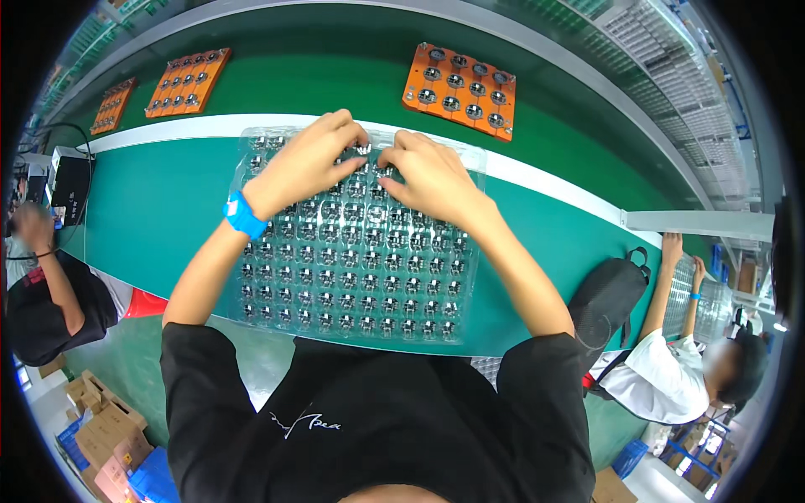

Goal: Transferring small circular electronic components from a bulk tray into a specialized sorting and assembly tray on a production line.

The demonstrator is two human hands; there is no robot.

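A clear plastic blister tray (470, 285) lies on the green bench in front of me, its pockets filled with rows of small black-and-silver components. Both hands reach over its far rows. Between the thumb and forefinger of my left hand (309, 163) sits a small metal component (363, 150). My right hand (432, 174) is just beside it, thumb and forefinger curled around another small component (383, 170). Whether these parts are lifted clear of their pockets is hard to tell. A blue band circles my left wrist.
Beyond the bench's white edge (193, 124), orange fixture plates with round parts lie on a green surface: one plate (459, 92) right of centre, another (188, 82) left. A black backpack (610, 298) rests at the right bench edge. People work on both sides.
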